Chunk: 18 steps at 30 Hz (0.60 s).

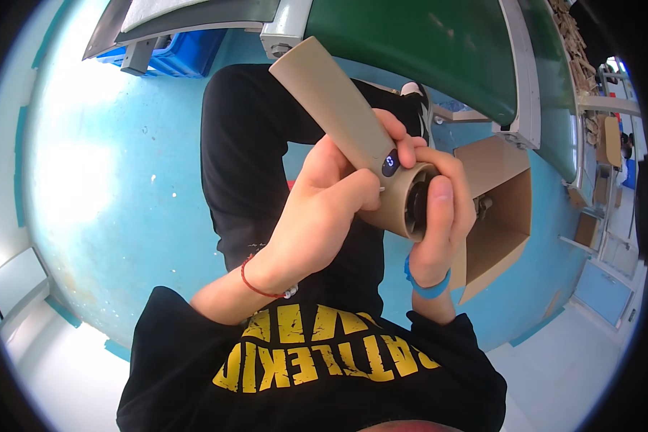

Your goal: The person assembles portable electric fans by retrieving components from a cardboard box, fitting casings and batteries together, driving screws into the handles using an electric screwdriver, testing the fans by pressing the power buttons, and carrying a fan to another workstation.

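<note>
A beige device that looks like a hair dryer (343, 109) is held up in front of my lap, its long flat-ended part tilted up to the left. A small dark oval display (390, 163) on it is lit. My left hand (324, 194) is closed round the body from the left, thumb pressed beside the display. My right hand (445, 209) wraps the round open end, thumb at the rim of the opening, where a dark core shows. Some fingers are hidden behind the body.
An open cardboard box (500, 227) stands on the blue floor to the right. Ahead runs a green conveyor belt (417, 47) with a metal frame (523, 72). At the far left sits a blue crate (194, 54). My bent leg (241, 137) is below the device.
</note>
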### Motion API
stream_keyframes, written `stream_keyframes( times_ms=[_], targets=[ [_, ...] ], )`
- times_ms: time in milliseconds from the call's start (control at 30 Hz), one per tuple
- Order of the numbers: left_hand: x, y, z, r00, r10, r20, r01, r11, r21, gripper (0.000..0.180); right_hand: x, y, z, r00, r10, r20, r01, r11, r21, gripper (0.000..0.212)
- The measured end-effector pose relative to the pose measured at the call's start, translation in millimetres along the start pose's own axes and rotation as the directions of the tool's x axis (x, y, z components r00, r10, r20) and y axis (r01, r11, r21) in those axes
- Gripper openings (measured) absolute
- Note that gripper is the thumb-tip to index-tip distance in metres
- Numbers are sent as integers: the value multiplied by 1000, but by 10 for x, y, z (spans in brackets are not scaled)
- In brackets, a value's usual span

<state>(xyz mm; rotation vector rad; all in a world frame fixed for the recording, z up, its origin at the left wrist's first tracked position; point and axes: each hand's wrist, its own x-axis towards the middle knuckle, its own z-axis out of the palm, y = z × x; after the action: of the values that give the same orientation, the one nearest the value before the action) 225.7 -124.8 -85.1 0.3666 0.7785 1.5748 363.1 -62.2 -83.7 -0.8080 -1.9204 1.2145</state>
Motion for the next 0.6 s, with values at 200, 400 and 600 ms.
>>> stream_keyframes(
  times_ms=[200,400,600],
  targets=[
    [-1,-13,-29,997,43,66,-43,999,5,62,68,8,46,987,43,-155,-34,998,59,24],
    [-70,32,-25,995,38,90,-42,998,44,62,113,29,-243,976,-204,82,214,967,-139,25],
    [-97,42,-30,995,31,95,-40,995,92,62,113,-62,-279,962,-238,134,247,967,-62,18]
  ],
)
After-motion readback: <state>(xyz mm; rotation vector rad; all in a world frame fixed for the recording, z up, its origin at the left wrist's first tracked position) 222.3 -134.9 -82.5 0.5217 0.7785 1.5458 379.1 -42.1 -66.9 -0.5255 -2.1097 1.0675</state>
